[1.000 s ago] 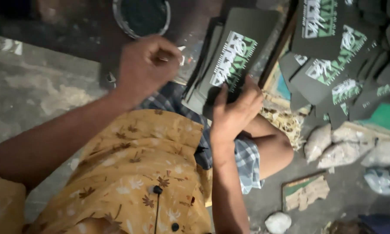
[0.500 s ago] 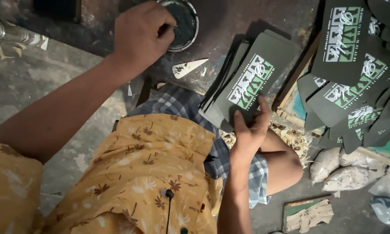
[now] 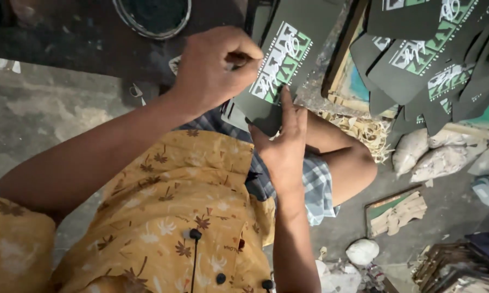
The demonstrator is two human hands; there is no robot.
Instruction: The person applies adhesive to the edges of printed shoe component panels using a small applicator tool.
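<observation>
Dark printed sheet (image 3: 279,65) lies under both hands – left hand (image 3: 214,68), earlier at the round tin (image 3: 153,15), now fisted on it; right hand (image 3: 282,144) presses flat, open.

- The dark card (image 3: 279,59) has a green and white print on its face. It lies tilted on top of a stack, near the lap.
- Its lower edge is under fingers.

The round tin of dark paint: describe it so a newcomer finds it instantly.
Start at the dark work surface along the top edge. At its upper left, just above the left hand, sits the round metal tin of dark paint. It is the only circular thing; the printed dark sheets nearby are flat.
</observation>
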